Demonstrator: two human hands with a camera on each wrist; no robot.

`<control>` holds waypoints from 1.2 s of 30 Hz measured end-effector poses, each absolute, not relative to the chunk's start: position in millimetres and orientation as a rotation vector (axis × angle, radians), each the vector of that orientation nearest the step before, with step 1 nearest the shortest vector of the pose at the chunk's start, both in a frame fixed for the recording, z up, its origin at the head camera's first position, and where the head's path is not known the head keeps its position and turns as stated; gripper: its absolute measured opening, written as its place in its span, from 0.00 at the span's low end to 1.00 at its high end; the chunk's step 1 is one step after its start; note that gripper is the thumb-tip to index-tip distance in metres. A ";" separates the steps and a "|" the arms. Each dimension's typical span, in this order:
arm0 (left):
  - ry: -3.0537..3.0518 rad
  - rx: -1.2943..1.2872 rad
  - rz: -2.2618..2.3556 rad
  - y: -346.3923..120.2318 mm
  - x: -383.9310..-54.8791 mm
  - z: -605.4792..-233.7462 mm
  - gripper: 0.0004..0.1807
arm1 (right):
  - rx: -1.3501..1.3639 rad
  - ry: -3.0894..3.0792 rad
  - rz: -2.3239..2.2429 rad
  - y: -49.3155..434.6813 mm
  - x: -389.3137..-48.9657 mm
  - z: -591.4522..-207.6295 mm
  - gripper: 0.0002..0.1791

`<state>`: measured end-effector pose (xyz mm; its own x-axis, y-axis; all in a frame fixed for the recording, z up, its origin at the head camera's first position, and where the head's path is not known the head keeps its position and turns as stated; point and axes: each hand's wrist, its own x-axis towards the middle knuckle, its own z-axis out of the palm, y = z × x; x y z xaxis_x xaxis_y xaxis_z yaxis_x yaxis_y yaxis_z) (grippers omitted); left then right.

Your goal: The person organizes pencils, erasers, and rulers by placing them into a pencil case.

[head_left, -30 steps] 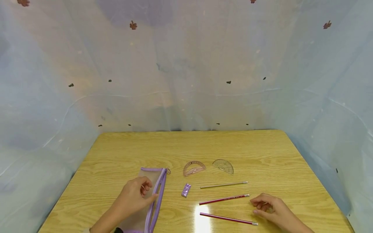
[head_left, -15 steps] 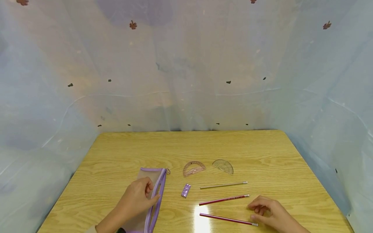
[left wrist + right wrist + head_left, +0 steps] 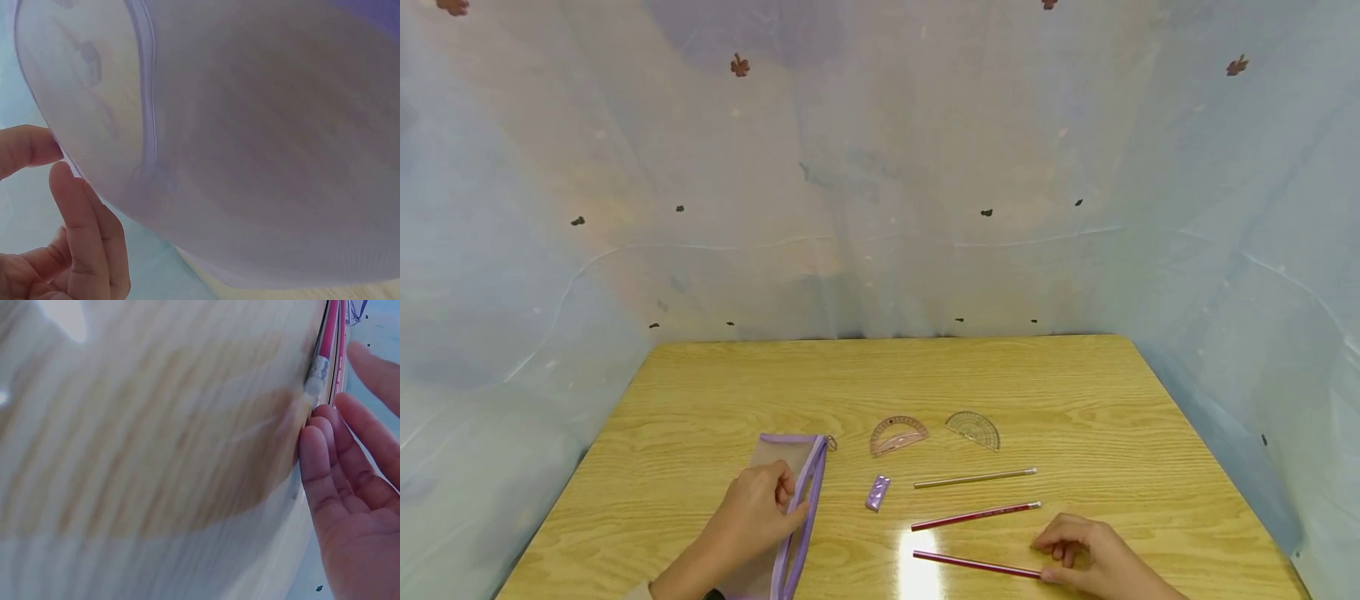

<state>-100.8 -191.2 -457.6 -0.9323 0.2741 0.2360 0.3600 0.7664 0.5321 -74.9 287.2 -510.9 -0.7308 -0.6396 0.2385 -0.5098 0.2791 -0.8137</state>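
My right hand [image 3: 1086, 550] has slid a little left since half a second ago, and its thumb now covers the pale tip of the lowest of three pencils, a slim dark-red one [image 3: 973, 564] lying flat on a light wood-grain table [image 3: 700, 400]. In the earlier frame that tip showed just beside my thumb. The pencil itself lies where it did. My thumb and index finger stand apart with the fingers bent, and I cannot tell whether I am gripping the pencil or only touching it.

My left hand [image 3: 756, 504] stays almost unchanged at the flat, sheer grey pouch with purple trim [image 3: 770, 452], its thumb over the unzipped opening along the right side. From the left wrist, thumb and fingertip come close together at the pouch's edge; whether they pinch it, I cannot tell.

Between my hands, nothing else has moved: a second red pencil [image 3: 975, 516] with a white tip lies above the first, and a gold-coloured pencil [image 3: 973, 478] above that. A small, shiny purple block [image 3: 877, 492] sits between the pouch and the pencils. Farther back lie a pink see-through half-round protractor [image 3: 898, 442] and, to its right, a clear greenish one [image 3: 973, 430]. A pale blue patterned curtain [image 3: 887, 167] hangs behind.
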 end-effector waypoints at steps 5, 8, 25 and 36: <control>-2.802 -0.532 -0.891 -191.2 -101.4 -460.8 0.15 | -1.046 2.392 -1.445 284.0 -72.8 -508.9 0.11; -2.798 -0.537 -0.895 -191.1 -101.7 -462.5 0.15 | -1.055 2.388 -1.439 284.7 -72.5 -510.3 0.11; -2.826 -0.511 -0.886 -188.5 -103.5 -462.5 0.16 | -1.153 2.370 -1.464 284.0 -73.4 -519.4 0.13; -2.801 -0.516 -0.926 -189.0 -103.4 -464.0 0.16 | -1.177 2.379 -1.470 280.7 -73.0 -521.7 0.12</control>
<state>-103.4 -189.0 -464.0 -0.9303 0.2755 0.2423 0.3657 0.7507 0.5502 -73.0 280.7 -521.7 -0.6943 -0.6585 0.2904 -0.5545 0.2322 -0.7991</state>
